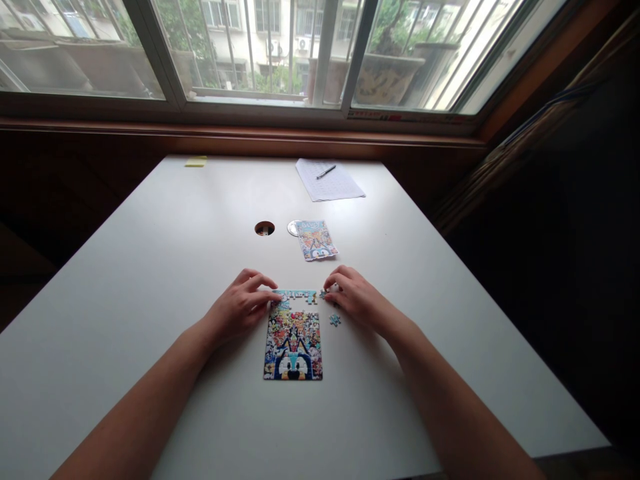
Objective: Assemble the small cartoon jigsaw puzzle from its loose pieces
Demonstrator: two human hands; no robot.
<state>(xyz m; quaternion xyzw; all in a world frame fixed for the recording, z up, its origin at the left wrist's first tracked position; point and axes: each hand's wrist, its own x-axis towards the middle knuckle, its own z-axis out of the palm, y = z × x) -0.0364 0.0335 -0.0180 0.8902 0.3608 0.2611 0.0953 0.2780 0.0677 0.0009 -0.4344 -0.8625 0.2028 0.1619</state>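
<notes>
A colourful jigsaw puzzle lies flat on the white table in front of me, with gaps in its top rows. My left hand rests at the puzzle's upper left corner, fingers curled and fingertips pressing on its edge. My right hand sits at the upper right corner, fingers pinched on a small puzzle piece just beside the top row. One loose blue piece lies on the table next to the puzzle's right side, under my right hand.
A printed reference picture lies further back, beside a round metal lid and a cable hole. Papers with a pen and a yellow sticky pad sit near the window sill. The table's right edge drops into shadow.
</notes>
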